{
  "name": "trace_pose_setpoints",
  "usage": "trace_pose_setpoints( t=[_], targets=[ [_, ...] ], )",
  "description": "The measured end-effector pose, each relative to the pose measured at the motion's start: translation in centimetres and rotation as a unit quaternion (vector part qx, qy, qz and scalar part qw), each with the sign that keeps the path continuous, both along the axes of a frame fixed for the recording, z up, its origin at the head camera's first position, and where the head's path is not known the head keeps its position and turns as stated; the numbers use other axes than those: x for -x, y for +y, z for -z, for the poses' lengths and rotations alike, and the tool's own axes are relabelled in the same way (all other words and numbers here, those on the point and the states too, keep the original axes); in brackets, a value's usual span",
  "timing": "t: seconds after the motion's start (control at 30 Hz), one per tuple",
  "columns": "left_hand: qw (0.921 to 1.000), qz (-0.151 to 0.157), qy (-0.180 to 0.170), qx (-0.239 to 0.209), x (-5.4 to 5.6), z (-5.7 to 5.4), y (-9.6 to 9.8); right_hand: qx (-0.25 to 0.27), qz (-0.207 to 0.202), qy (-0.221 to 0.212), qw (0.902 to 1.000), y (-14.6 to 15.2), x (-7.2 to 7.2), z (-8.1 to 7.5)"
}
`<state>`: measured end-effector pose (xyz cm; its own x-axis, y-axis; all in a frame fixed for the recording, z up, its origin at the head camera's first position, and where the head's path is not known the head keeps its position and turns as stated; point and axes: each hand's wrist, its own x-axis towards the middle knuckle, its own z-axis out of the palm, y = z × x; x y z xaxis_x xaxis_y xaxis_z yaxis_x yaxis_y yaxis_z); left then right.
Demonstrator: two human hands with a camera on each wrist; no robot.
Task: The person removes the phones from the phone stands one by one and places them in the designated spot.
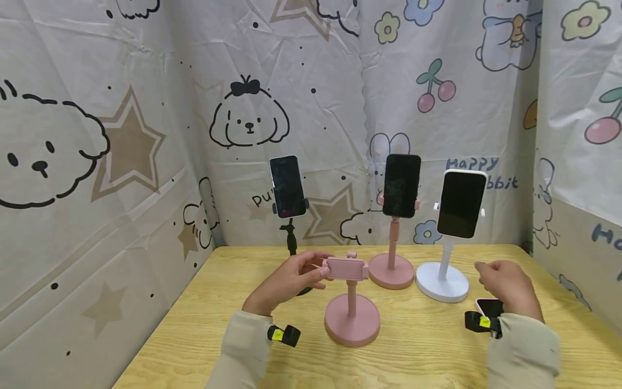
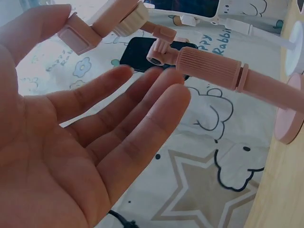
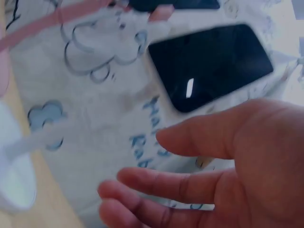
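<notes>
The left hand, just left of the centre of the head view, is spread fairly wide: its thumb rests at the left end of the clamp on the front pink stand, while its fingers reach out long and relaxed, well apart from the thumb. The left wrist view shows the thumb tip against the clamp's end piece, at the upper left, and the palm facing the camera. The front pink stand is upright on the bench, low and near the middle of the head view.

The right hand, at the lower right, holds nothing; its fingers bend loosely, with a gap between thumb and forefinger in the right wrist view. Just below it, partly hidden by the wrist, a pink-edged phone lies on the bench.

Near the right hand is the white stand with a white-framed phone. Behind the front pink stand is the rear pink stand, bearing a dark phone. A black stand with another phone is left of centre, partly behind the left hand.
</notes>
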<state>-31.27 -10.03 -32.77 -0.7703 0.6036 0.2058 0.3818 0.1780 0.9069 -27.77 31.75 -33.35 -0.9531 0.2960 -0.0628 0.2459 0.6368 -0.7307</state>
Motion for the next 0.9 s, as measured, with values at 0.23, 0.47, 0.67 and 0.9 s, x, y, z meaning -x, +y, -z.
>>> trace_pose_setpoints(
  t=[0.23, 0.47, 0.67, 0.9],
  targets=[
    [0.9979, 0.025, -0.036, -0.048, 0.8, 1.0, 0.4, -0.042, -0.117, 0.065, 0.9901, -3.6, -0.2, -2.0],
    [0.9923, 0.076, -0.049, -0.084, 0.9, 1.6, 0.8, -0.007, -0.293, 0.118, 0.9488, -7.2, -0.2, -2.9],
    [0.9902, 0.086, -0.049, -0.099, 0.8, 1.8, 1.1, 0.060, -0.372, 0.107, 0.9201, -10.0, -0.1, -3.0],
    [0.9896, 0.087, -0.070, -0.090, 0.9, 1.8, 1.4, 0.147, -0.415, 0.085, 0.8938, -12.5, 0.5, -2.1]
  ],
)
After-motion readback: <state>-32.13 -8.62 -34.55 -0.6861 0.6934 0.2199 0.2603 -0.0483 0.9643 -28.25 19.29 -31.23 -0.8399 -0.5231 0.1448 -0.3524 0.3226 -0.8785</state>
